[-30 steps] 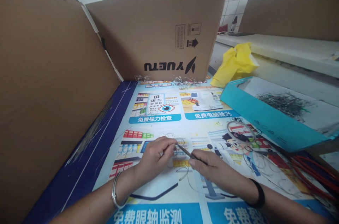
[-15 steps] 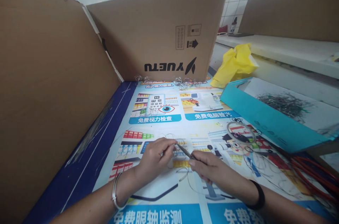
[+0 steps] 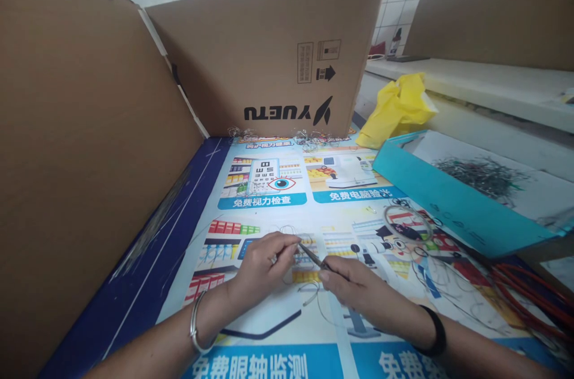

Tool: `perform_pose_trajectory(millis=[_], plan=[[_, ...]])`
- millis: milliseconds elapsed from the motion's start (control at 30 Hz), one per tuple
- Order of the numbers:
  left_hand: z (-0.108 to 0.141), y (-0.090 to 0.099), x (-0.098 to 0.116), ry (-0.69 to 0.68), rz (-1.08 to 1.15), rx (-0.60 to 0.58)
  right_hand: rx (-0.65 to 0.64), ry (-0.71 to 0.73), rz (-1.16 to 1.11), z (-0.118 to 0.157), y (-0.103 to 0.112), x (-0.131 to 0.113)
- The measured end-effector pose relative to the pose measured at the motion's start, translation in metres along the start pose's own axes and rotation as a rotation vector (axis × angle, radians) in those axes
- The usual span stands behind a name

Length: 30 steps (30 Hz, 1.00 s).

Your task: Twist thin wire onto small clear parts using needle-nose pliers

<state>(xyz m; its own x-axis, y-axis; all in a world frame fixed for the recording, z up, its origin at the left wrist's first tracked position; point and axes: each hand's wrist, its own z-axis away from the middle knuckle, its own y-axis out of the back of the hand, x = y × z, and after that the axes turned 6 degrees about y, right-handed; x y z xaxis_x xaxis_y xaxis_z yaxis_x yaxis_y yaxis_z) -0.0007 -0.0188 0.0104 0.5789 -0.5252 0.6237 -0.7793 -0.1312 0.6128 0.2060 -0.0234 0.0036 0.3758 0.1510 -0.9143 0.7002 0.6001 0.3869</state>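
My right hand is wrapped round the handles of needle-nose pliers, whose narrow jaws point up and left. At the jaw tips, my left hand is closed in a pinch between thumb and forefinger. Fine wire loops out just beyond those fingers; the pinched part is too small to see clearly. Below the pliers, a curled piece of wire lies on the printed sheet. A bangle circles my left wrist and a dark band my right.
Cardboard panels stand at the left and back, with wire scraps along the base. At right are a blue box holding a pile of short wires, a yellow bag, a wire coil and red cables.
Both hands and the pliers stay almost where they were; the left fingertips have shifted very slightly to the right.
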Motion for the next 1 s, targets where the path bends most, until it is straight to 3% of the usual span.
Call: perform_pose_trajectory(millis=[500,767,1000], plan=[[0.001,-0.001,-0.001,-0.039,-0.064,0.016,-0.048,-0.05,-0.191,0.0,0.002,-0.005],[0.001,0.001,-0.004,-0.093,-0.079,0.005,-0.009,0.009,0.07,-0.001,0.0,0.003],[0.001,0.004,-0.009,-0.206,-0.067,-0.078,-0.043,0.037,0.178,0.001,0.002,-0.002]])
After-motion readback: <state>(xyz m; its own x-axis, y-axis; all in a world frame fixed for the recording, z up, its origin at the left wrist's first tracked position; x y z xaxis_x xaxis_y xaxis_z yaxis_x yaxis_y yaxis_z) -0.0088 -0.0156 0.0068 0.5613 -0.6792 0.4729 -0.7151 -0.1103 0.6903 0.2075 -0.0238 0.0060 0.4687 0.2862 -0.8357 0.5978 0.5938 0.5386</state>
